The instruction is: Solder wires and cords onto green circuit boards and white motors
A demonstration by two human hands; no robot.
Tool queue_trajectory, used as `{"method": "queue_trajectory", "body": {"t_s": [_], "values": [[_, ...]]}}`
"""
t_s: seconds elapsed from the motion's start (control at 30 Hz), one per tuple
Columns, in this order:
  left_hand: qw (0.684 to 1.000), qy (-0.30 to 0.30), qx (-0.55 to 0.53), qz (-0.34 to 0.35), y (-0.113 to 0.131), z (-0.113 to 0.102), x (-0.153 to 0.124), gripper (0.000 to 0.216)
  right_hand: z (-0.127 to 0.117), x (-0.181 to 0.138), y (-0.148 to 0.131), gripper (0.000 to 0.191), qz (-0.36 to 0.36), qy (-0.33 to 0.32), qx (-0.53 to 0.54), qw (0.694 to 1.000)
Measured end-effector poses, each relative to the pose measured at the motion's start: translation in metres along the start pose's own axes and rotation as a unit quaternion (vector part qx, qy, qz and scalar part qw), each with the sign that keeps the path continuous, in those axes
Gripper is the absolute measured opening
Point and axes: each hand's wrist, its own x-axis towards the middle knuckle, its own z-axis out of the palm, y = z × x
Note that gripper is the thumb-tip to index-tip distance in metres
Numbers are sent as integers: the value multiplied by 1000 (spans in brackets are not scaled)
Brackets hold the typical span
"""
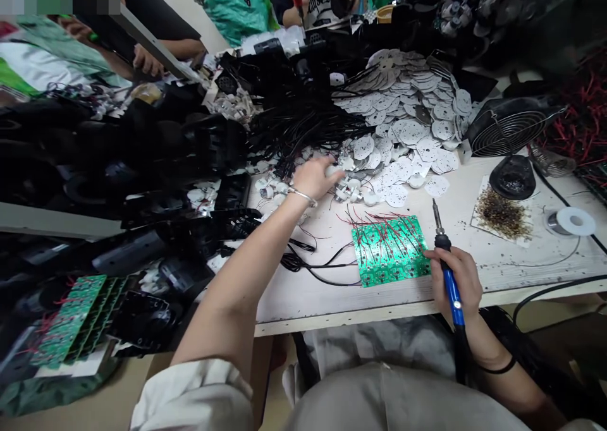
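Note:
My left hand (315, 175) reaches out over a heap of small white round parts (353, 191) beside a tangle of black wires (303, 124); its fingers curl down into the parts, and what they grip is hidden. My right hand (458, 279) is closed round a blue-handled soldering iron (448, 273), tip pointing up and away. The iron rests just right of a green circuit board panel (389, 251) with thin red wires lying across it, near the table's front edge.
A big pile of white round boards (412, 115) fills the back. A small fan (509, 124), a black iron stand (512, 178), a brown-speckled pad (502, 216) and a solder spool (571, 221) sit right. Black housings (142, 165) and more green boards (76, 320) crowd the left. Other people's hands (147, 61) work opposite.

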Motion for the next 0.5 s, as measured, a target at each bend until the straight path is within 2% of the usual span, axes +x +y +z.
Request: {"method": "queue_trajectory", "body": {"t_s": [0.07,0.1,0.2,0.27,0.4,0.5], "values": [[1000,-24,14,-5,6,1,5,49,0,-2,0,51,11,-3,6,1000],[1000,-7,16,-12,8,0,7,48,0,-2,0,50,16,-5,11,1000],[994,99,45,-22,6,-10,24,45,1,-2,0,47,25,-12,25,999],[986,134,98,-33,0,-17,43,40,1,-1,-1,45,28,-11,28,999],[985,79,148,-49,-13,-33,70,31,1,1,-3,46,35,-1,30,999],[985,71,158,-8,-21,-54,50,27,0,3,-5,47,43,5,37,998]]}}
